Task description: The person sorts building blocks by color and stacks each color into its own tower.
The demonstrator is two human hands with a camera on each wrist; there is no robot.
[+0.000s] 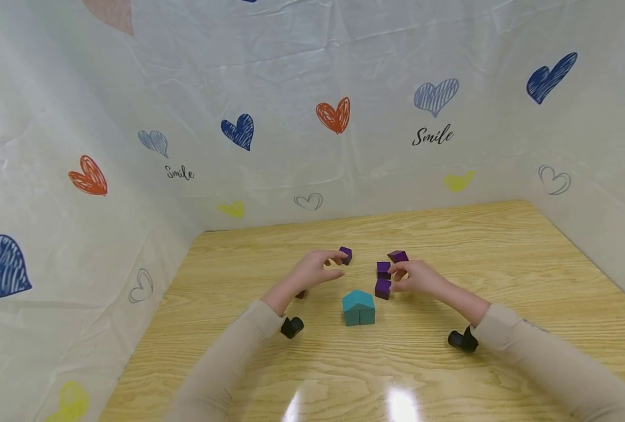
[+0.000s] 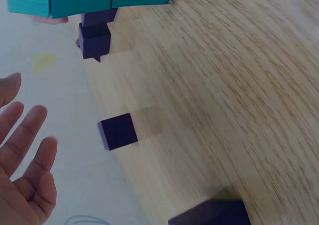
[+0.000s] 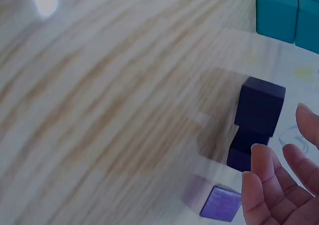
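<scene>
My left hand (image 1: 318,268) hovers over the table, thumb and fingers apart, its fingertips near a purple cube (image 1: 346,255). In the left wrist view that hand (image 2: 27,170) holds nothing, and the cube (image 2: 118,131) lies apart from it. On the other side, my right hand (image 1: 418,276) is beside two purple cubes, a nearer one (image 1: 382,289) and a farther one (image 1: 383,269). Its fingers (image 3: 264,165) are loosely bent with nothing between them; contact with the cubes cannot be made out. Between the forearms stands a teal house-shaped block stack (image 1: 359,309), with a triangular top on two blocks.
A purple triangular block (image 1: 397,256) lies behind the right hand. Another dark purple block (image 1: 301,294) is partly hidden by the left wrist. White sheeting with printed hearts (image 1: 333,115) borders the wooden table (image 1: 344,375) at the back and sides.
</scene>
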